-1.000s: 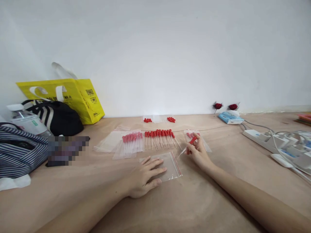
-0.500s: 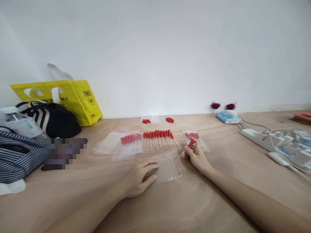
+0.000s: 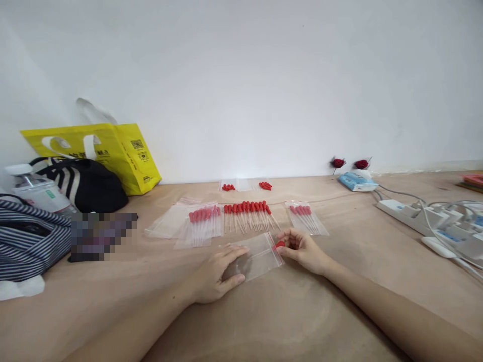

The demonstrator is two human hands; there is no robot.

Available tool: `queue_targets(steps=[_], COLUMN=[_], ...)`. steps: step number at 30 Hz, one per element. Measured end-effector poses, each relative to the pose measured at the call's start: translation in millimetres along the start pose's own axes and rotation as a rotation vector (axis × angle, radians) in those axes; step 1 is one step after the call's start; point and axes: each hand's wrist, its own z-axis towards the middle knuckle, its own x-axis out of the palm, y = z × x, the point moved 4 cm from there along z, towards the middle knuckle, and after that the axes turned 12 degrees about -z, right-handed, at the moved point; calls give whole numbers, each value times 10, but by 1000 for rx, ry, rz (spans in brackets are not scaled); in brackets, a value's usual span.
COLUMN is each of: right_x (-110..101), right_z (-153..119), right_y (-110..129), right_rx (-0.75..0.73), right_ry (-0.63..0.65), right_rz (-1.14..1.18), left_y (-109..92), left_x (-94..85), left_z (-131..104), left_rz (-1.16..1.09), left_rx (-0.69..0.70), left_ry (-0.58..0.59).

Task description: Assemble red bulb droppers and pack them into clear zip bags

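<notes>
A clear zip bag (image 3: 260, 262) with a red-striped seal lies flat in front of me, its mouth toward the right. My left hand (image 3: 221, 274) rests on the bag's left part, fingers and thumb spread. In my right hand (image 3: 304, 251), thumb and fingers pinch the red rubber bulb of a dropper (image 3: 279, 245) at the bag's mouth. The dropper's thin clear tube reaches left into the bag. Behind the bag, a row of loose red-bulbed droppers (image 3: 249, 208) lies side by side. Bagged droppers lie left (image 3: 199, 221) and right (image 3: 304, 213) of that row.
Flat plastic bags (image 3: 164, 221) lie at left. By the wall is a bag (image 3: 245, 185) with red bulbs. A yellow tote (image 3: 139, 166), a black bag (image 3: 98, 188) and a bottle (image 3: 41, 191) crowd the left. A tissue pack (image 3: 356, 182) and power strip (image 3: 411, 216) stand right.
My right hand has moved left and slightly down, bringing the dropper's tube into the bag's mouth. The left hand stays on the bag. The camera view has shifted slightly.
</notes>
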Motion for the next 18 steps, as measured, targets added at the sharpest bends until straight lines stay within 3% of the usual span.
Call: queue_targets(steps=[8, 11, 18], right_x=[59, 87, 164], right_z=[17, 24, 3], right_y=[20, 65, 145], right_rx=[-15, -95, -233], right_ry=[35, 7, 74], right_rz=[-208, -311, -363], left_y=[-75, -82, -71], left_x=[-28, -25, -9], left_z=[26, 31, 46], left_rz=[-32, -33, -11], left_rx=[112, 115, 102], left_ry=[14, 9, 16])
